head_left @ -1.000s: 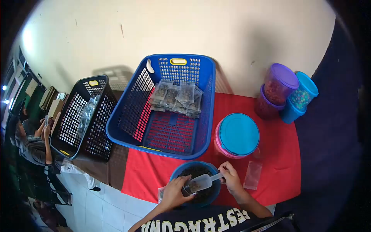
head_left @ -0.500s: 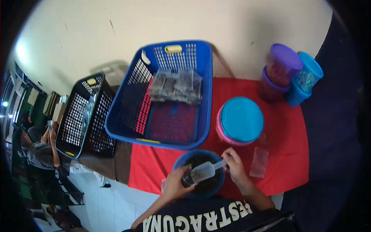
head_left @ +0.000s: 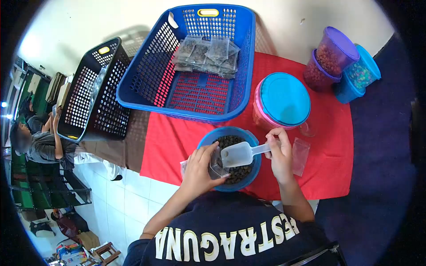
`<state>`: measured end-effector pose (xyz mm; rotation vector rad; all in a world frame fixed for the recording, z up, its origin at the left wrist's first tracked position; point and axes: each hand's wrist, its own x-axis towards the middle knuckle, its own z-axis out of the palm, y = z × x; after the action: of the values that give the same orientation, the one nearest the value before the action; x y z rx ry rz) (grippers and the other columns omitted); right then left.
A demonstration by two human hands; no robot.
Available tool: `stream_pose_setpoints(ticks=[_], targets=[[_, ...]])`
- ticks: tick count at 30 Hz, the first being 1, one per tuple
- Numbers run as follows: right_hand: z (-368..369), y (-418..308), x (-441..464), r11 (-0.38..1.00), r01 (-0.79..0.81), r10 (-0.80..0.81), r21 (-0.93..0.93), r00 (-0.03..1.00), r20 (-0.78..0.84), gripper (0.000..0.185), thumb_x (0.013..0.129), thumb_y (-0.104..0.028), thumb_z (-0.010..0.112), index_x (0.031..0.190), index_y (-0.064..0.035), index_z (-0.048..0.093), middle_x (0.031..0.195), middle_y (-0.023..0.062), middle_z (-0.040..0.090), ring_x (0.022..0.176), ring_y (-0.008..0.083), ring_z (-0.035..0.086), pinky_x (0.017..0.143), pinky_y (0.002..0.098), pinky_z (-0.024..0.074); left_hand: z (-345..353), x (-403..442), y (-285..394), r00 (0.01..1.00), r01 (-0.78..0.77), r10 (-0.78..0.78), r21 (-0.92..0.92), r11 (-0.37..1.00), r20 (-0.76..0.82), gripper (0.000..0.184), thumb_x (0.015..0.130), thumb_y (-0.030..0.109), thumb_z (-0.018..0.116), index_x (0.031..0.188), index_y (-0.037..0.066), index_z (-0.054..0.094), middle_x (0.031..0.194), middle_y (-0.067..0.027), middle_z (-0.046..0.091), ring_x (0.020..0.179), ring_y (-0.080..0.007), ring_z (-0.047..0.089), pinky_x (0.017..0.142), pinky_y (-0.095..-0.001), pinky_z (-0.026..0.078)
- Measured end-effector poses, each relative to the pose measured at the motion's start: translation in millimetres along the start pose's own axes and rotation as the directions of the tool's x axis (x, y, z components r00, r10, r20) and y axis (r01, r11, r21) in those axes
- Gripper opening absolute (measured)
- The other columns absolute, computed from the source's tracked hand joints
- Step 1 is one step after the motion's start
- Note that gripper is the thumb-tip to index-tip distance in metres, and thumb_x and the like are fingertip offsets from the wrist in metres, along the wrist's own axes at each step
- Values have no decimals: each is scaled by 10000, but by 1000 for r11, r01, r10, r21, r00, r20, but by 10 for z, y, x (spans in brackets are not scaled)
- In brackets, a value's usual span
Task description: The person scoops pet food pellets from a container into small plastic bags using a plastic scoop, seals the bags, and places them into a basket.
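A blue bowl (head_left: 253,141) of small dark pieces stands at the front of the red cloth. Over its left side, my left hand (head_left: 199,170) holds a clear plastic bag (head_left: 216,165) between thumb and fingers. My right hand (head_left: 280,153), closed on the handle, holds a translucent scoop (head_left: 240,154) above the bowl. The scoop's mouth meets the bag's opening, with a little of the dark stuff visible at its tip. Another clear bag (head_left: 301,156) lies flat on the cloth, right of my right hand.
Behind the bowl is a blue basket (head_left: 186,111) with filled bags (head_left: 208,55). A black basket (head_left: 111,106) stands left. A blue-lidded tub (head_left: 285,98) and stacked purple (head_left: 341,48) and blue containers (head_left: 364,71) are right. A person (head_left: 42,137) is at far left.
The view has tilted down, so the table sits higher in the picture. The scoop stays at the bag, now with less visible in it.
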<state>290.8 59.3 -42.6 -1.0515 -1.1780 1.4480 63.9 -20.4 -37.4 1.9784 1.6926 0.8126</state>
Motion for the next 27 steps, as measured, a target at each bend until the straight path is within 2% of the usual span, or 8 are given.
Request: stream_pose_setpoints(ticks=[3, 5, 6, 13, 17, 23, 25, 27], targets=[[98, -126, -81, 990, 94, -92, -102, 996, 20, 61, 969, -136, 509, 960, -76, 506, 681, 11, 519, 540, 89, 479, 485, 236, 349, 5, -4, -6, 999, -38, 38, -49, 998, -8, 876, 572, 220, 853, 1320, 40, 435, 1152, -167, 553, 1068, -351, 546, 933, -450, 435], [190, -292, -143, 593, 672, -559, -443, 740, 373, 111, 879, -69, 592, 973, -75, 534, 699, 62, 561, 559, 186, 555, 507, 282, 413, 7, 3, -17, 998, -55, 56, -105, 993, 3, 850, 575, 191, 838, 1318, 47, 450, 1159, -158, 549, 1079, -343, 540, 937, -438, 424], [205, -386, -135, 481, 804, -601, -351, 593, 535, 246, 765, -59, 662, 986, -85, 556, 711, 83, 579, 592, 247, 593, 514, 340, 449, 9, 9, -24, 997, -76, 78, -156, 985, 6, 826, 578, 161, 823, 1315, 54, 465, 1166, -149, 546, 1090, -335, 535, 941, -426, 413], [124, -1111, -68, 253, 934, -706, -254, 357, 611, 257, 809, -109, 653, 1028, -65, 525, 654, 54, 550, 512, 203, 531, 434, 323, 401, -78, 145, -73, 999, -28, -17, -765, 643, -50, 764, 653, 139, 803, 1315, 11, 443, 1137, -111, 550, 1081, -217, 548, 970, -357, 418], [-143, -732, -197, 447, 870, -830, -210, 491, 264, 200, 924, -165, 581, 1052, -39, 493, 680, 76, 554, 538, 156, 512, 463, 300, 404, -366, 236, -123, 997, 4, -77, -984, 177, -10, 878, 682, 280, 787, 1386, 34, 323, 1161, -120, 502, 1071, -244, 543, 944, -389, 437], [-476, -1, -553, 722, 499, -547, -479, 836, 47, 139, 956, -153, 542, 997, -24, 514, 797, 106, 611, 621, 168, 560, 546, 302, 450, -478, 418, -44, 957, -264, 144, -962, 68, -252, 948, 647, 380, 798, 1393, 58, 309, 1174, -114, 476, 1027, -257, 541, 921, -410, 446], [-492, 300, -668, 692, 467, -518, -551, 852, 72, 112, 919, -120, 580, 973, -34, 533, 806, 111, 621, 626, 202, 578, 552, 322, 462, -456, 472, 15, 984, -122, -110, -983, 136, -138, 959, 645, 371, 810, 1395, 57, 302, 1163, -109, 477, 1032, -253, 541, 913, -402, 454], [-502, 448, -724, 646, 441, -500, -623, 861, 90, 103, 882, -88, 618, 948, -43, 552, 816, 116, 631, 632, 235, 596, 558, 342, 473, -412, 357, 62, 980, -180, -67, -980, 80, -186, 919, 668, 362, 817, 1379, 54, 324, 1160, -109, 489, 1022, -246, 554, 884, -390, 478]])
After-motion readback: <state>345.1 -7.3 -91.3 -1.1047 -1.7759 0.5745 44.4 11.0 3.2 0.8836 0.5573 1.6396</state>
